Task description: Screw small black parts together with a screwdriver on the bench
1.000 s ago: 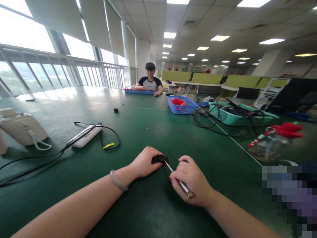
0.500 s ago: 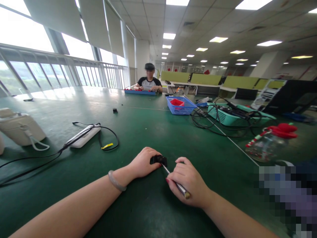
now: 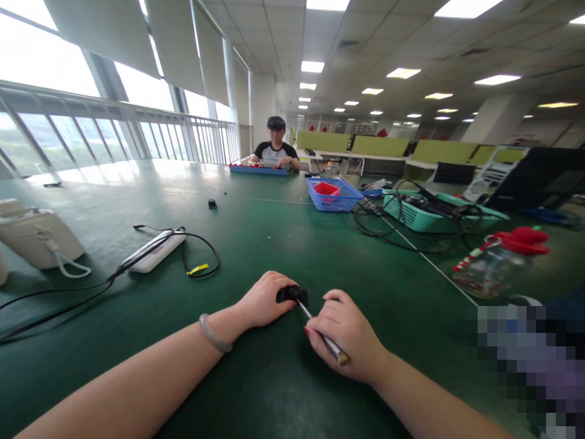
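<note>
My left hand (image 3: 265,300) is closed over a small black part (image 3: 292,294) and presses it down on the green table (image 3: 283,244). A grey bangle sits on that wrist. My right hand (image 3: 350,335) is closed round a thin metal screwdriver (image 3: 322,334) whose tip meets the black part. The tool's brass-coloured end pokes out near my palm.
A white power strip (image 3: 153,252) with black cables lies at the left, a beige device (image 3: 34,235) beyond it. A blue basket (image 3: 335,194), a teal basket (image 3: 423,213) of cables and a red-lidded bottle (image 3: 500,262) stand at the right. A person (image 3: 275,151) sits at the far end.
Both hands stay on the part and tool; my right hand has shifted very slightly left and down. The view dropped a little since the earliest frame.
</note>
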